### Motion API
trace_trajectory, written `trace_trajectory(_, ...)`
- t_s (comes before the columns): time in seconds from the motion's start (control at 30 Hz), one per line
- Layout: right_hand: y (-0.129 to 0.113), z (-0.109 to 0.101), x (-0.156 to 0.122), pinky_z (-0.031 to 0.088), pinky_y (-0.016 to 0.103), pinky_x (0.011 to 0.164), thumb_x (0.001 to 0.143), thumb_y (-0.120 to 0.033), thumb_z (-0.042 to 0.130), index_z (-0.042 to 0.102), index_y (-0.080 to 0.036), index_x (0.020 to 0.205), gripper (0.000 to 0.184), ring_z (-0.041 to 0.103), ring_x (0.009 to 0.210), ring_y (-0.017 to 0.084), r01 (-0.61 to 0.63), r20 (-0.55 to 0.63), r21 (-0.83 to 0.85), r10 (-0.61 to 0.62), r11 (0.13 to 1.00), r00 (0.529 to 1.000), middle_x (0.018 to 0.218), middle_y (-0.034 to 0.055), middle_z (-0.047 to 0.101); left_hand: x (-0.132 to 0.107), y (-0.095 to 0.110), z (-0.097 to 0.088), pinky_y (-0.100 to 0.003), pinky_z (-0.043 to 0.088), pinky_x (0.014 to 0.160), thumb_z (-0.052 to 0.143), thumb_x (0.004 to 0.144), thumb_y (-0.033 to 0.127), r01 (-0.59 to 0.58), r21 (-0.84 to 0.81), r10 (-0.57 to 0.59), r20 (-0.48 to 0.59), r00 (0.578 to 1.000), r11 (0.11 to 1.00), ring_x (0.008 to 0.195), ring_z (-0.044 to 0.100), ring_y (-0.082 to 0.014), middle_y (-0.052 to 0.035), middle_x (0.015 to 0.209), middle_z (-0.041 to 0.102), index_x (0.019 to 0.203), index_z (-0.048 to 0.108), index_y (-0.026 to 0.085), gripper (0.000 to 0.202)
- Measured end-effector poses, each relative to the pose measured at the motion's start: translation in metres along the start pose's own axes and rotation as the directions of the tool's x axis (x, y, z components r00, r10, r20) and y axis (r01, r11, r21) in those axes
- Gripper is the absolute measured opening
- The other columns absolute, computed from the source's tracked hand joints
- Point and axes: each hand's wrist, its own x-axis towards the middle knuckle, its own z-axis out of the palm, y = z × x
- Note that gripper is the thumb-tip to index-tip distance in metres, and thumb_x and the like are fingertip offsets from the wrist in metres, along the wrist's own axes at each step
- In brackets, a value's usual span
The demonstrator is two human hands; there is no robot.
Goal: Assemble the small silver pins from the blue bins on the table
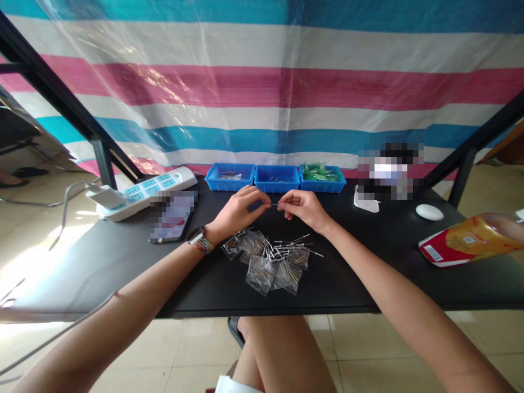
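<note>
Over the middle of the black table, my left hand [245, 206] and my right hand [301, 207] face each other with fingertips pinched. Between them stretches a thin silver blind rivet [274, 204], one end in each pinch; the fingers hide much of it. Closer to me lies a loose heap of silver blind rivets [282, 250]. Around and under the heap are several small clear plastic bags [261, 274] with brass-coloured pins inside. Just beyond my hands is the middle blue bin [277, 187], holding a few small metal pieces.
A left blue bin [229, 184] holds clear bags; a right blue bin [323, 187] holds green packets. On the left are a power strip [153, 188] and a phone [176, 218]. A drink bottle [470, 240] and a white oval object [429, 212] occupy the right.
</note>
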Motion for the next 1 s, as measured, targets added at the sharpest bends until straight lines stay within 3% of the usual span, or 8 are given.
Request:
trace_trajectory(0.3,-0.0004,0.0066,-0.0015,0.057,0.027,0.054,0.068,-0.052,0.097,0.071,-0.018,0.085,0.046,0.067,0.059,0.014,0.054,-0.075,0.021,-0.052,0.998,0.996,0.073,0.0004,0.072,-0.0007,-0.008,0.005,-0.034,0.05,0.081,0.063,0.109,0.035,-0.016,0.009,0.016,-0.019,1.0,1.0,0.087,0.062,-0.0206,-0.0036,0.088,0.069,0.095,0.069,0.02,0.022)
trace_trajectory(0.5,0.0042,0.0048,0.0003,0.055,0.026,0.052,0.076,-0.065,0.089,0.073,-0.018,0.084,0.051,0.065,0.056,0.013,0.036,-0.086,-0.012,-0.037,0.999,0.996,0.076,0.0043,0.075,-0.0012,-0.004,0.0043,-0.035,0.052,0.085,0.061,0.109,0.032,-0.013,0.002,0.013,-0.018,1.0,1.0,0.091,0.063,-0.0206,-0.0044,0.095,0.071,0.102,0.068,0.02,0.015)
trace_trajectory(0.67,0.0056,0.0068,-0.0003,0.054,0.025,0.051,0.079,-0.067,0.086,0.074,-0.018,0.082,0.051,0.064,0.054,0.013,0.038,-0.075,-0.022,-0.039,0.999,0.996,0.075,0.0046,0.075,-0.0014,-0.0049,0.0034,-0.036,0.051,0.086,0.059,0.11,0.032,-0.036,0.031,0.036,-0.005,0.999,0.999,0.09,0.061,-0.0209,-0.0051,0.095,0.07,0.103,0.068,0.02,0.017)
trace_trajectory(0.83,0.0009,0.0096,-0.003,0.058,0.026,0.053,0.073,-0.053,0.093,0.072,-0.019,0.09,0.044,0.066,0.057,0.013,0.002,-0.076,0.092,0.005,0.996,0.997,0.079,0.0017,0.075,-0.0006,-0.0072,0.0016,-0.036,0.05,0.084,0.055,0.112,0.032,-0.054,0.057,0.054,0.009,0.999,0.997,0.087,0.06,-0.0209,-0.0054,0.092,0.069,0.096,0.068,0.02,0.024)
trace_trajectory(1.0,-0.0013,0.0098,-0.0045,0.059,0.025,0.051,0.072,-0.04,0.09,0.068,-0.019,0.085,0.033,0.067,0.059,0.013,-0.013,-0.1,0.144,0.028,0.989,0.995,0.078,-0.0006,0.071,-0.0006,-0.0081,0.0023,-0.036,0.05,0.083,0.055,0.112,0.033,-0.054,0.041,0.055,0.001,0.999,0.998,0.087,0.059,-0.0209,-0.0049,0.089,0.069,0.094,0.068,0.02,0.026)
